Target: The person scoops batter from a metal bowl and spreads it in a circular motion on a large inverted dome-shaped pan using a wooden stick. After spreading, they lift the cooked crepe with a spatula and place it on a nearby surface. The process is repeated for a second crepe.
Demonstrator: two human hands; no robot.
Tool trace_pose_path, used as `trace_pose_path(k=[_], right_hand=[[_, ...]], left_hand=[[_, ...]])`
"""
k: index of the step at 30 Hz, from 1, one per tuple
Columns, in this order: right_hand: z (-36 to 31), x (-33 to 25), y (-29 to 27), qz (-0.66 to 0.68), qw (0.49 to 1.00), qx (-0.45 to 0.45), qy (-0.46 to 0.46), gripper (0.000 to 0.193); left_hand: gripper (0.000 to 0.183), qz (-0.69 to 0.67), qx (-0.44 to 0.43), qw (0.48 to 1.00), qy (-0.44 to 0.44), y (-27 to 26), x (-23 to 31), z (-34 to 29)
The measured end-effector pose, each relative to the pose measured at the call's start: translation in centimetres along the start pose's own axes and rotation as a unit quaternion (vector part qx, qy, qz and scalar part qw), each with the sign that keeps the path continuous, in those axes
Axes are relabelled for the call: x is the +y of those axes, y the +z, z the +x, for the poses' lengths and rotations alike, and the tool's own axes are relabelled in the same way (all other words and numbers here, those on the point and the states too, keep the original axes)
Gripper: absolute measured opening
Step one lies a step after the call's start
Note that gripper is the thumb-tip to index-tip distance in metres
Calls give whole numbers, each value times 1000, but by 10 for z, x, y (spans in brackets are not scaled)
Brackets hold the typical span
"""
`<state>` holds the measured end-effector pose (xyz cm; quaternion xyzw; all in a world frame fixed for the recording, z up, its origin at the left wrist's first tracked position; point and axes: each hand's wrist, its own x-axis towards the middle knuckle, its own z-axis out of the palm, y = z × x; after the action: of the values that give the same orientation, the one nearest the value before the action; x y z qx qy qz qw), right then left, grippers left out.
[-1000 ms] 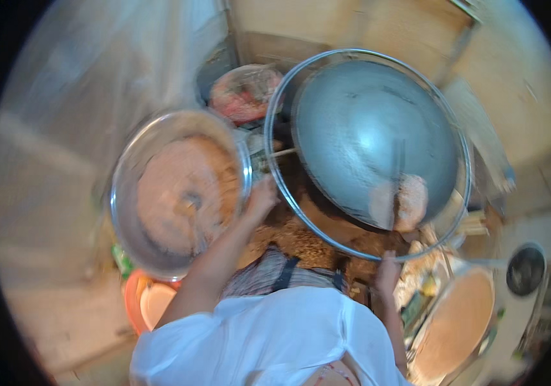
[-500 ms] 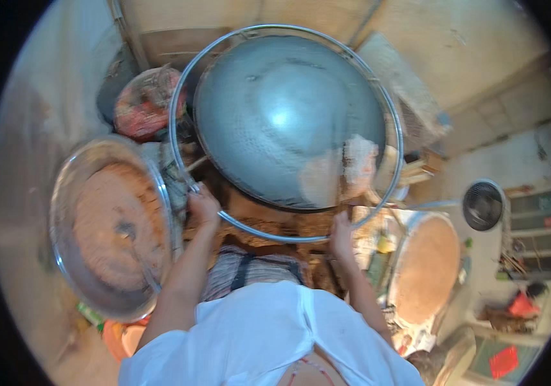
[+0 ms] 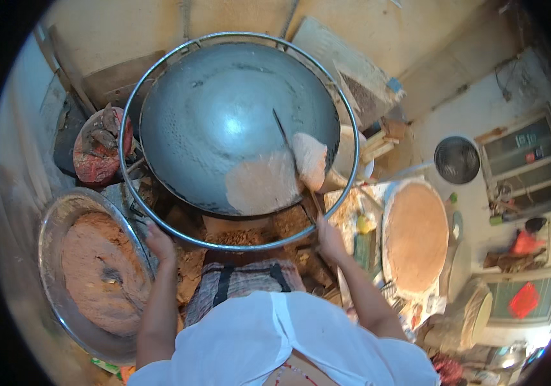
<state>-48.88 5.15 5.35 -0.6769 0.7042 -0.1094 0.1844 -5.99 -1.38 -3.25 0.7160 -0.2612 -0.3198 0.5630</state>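
A large dark domed griddle (image 3: 224, 96) lies in front of me, ringed by a metal hoop (image 3: 242, 247). A pale patch of batter (image 3: 259, 183) coats its near right part. My right hand (image 3: 332, 240), closed, grips the thin handle of a batter spreader (image 3: 282, 125), whose dark narrow blade slants across the griddle. A thick pale lump of batter (image 3: 310, 157) clings to the spreader, hiding part of the blade. At the near left of the hoop is my left hand (image 3: 161, 243); its fingers look loosely apart, nothing visible in them. Whether its fingertips touch the hoop is unclear.
A wide metal basin (image 3: 49, 257) of pinkish batter with a ladle (image 3: 113, 276) stands at left. Behind it is a red bag-like bundle (image 3: 98, 154). A round tan sheet (image 3: 417, 231) lies at right. Wood pieces (image 3: 381, 145) and a leaning board (image 3: 333, 55) are beyond the griddle.
The view has swung, shifting the scene leftward. My left hand has slid nearer to me along the hoop's outer side. The pale batter patch looks wider, and the spreader has tilted.
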Motion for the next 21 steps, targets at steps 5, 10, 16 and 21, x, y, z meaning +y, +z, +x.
trace_pose_path(k=[5,10,16,21], right_hand=[[16,-78,-7,200,976,-46,77,52],[13,3,1,23,999,8,45,52],[-2,-47,18,92,995,-24,-5,41],[33,-38,-19,108,990,-7,89,45]], left_hand=[[37,-21,15,996,-86,27,0,-18],[45,91,12,995,-40,21,9,24],[52,82,38,996,14,-23,-30,75],[53,-13,-8,997,-80,10,8,-11]])
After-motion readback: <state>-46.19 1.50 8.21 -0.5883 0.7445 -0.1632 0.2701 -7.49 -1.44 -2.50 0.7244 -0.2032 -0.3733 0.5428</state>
